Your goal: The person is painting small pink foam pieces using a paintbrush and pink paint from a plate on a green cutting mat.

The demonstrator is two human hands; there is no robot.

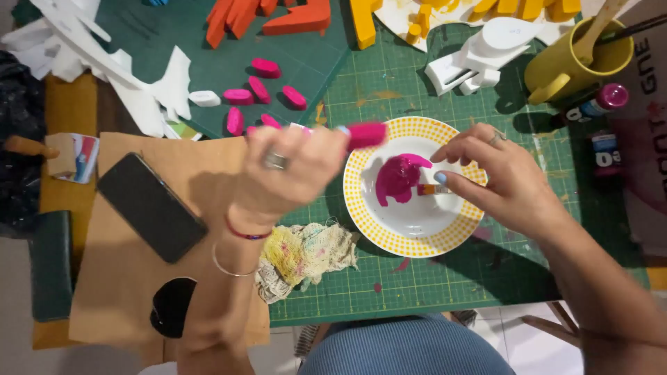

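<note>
A green cutting mat [445, 278] with a printed grid covers the worktop, with a sheet of brown cardboard [125, 278] lying over its left edge and a black phone [151, 207] resting on that cardboard. On the mat stands a white plate [417, 232] with a yellow dotted rim, holding a puddle of magenta paint [399, 177]. The left hand [288, 170], blurred and raised above the plate's left rim, has its grip closed around a small oval piece painted magenta [365, 134], which sticks out to the right over the plate. The right hand [497, 177] pinches a short brush [431, 189] between thumb and fingers, its tip lying at the right edge of the paint puddle. Just below the left wrist lies a stained rag [306, 253], touching the plate's lower left rim. Farther up the mat, several more magenta ovals [260, 89] and one white oval [205, 98] lie scattered. A yellow mug [573, 59] with tools in it stands at upper right, a magenta-capped paint bottle [597, 103] lying just beside it
</note>
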